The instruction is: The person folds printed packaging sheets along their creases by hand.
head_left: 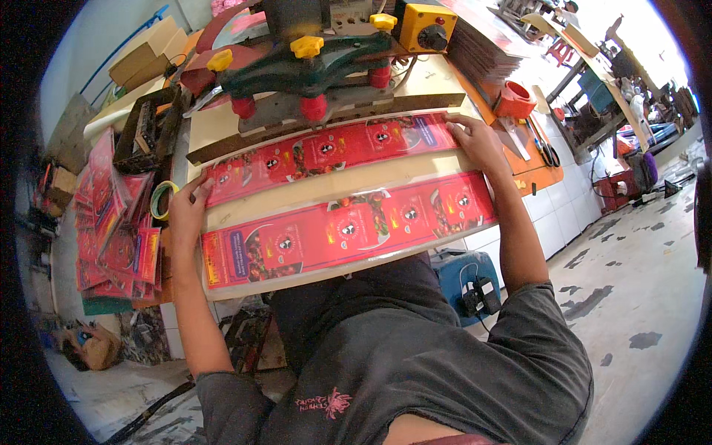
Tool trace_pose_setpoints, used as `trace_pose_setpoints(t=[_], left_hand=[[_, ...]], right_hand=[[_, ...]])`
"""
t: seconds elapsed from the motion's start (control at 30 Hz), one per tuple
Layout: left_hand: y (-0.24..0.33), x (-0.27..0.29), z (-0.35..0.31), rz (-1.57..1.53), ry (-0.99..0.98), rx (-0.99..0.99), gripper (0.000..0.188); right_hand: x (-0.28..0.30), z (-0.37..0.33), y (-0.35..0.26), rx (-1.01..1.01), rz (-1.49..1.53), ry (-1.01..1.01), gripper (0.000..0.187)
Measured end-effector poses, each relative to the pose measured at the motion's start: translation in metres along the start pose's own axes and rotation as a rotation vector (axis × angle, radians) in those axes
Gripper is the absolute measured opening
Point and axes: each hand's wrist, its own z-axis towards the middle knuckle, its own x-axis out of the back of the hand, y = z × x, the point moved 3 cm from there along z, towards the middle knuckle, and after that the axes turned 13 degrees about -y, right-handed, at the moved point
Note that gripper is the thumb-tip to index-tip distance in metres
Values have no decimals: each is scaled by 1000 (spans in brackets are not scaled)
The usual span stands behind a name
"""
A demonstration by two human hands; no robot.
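A long red printed plastic strip [348,150] lies across the cream work board [326,182], its far edge close to the machine's front. My left hand [188,208] is closed at the strip's left end, with the fingertips at its edge. My right hand [478,141] grips the right end, thumb toward the strip and fingers partly hidden. Nearer to my body, a second red printed strip [326,236] lies flat on the board, between my forearms. Just beyond the far strip stands a dark green press [297,67] with yellow knobs and red cylindrical fittings.
A loose pile of red printed pouches [119,230] is at the left, beside a roll of tape [162,200] and a dark tray [147,133]. At the right are scissors [547,148], a red tape dispenser [515,100], stacked sheets [475,59] and a yellow control box [426,28].
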Motion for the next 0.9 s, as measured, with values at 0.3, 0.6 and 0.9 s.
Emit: trace_pose_setpoints(t=[0.3, 0.6, 0.9], left_hand=[[16, 1, -5, 34, 37, 85, 50], [-11, -3, 2, -99, 91, 51, 49], [44, 27, -62, -381, -51, -43, 64]], right_hand=[[1, 6, 19, 26, 585, -68, 43], [7, -2, 25, 46, 737, -270, 36], [17, -44, 29, 136, 1009, -99, 19]])
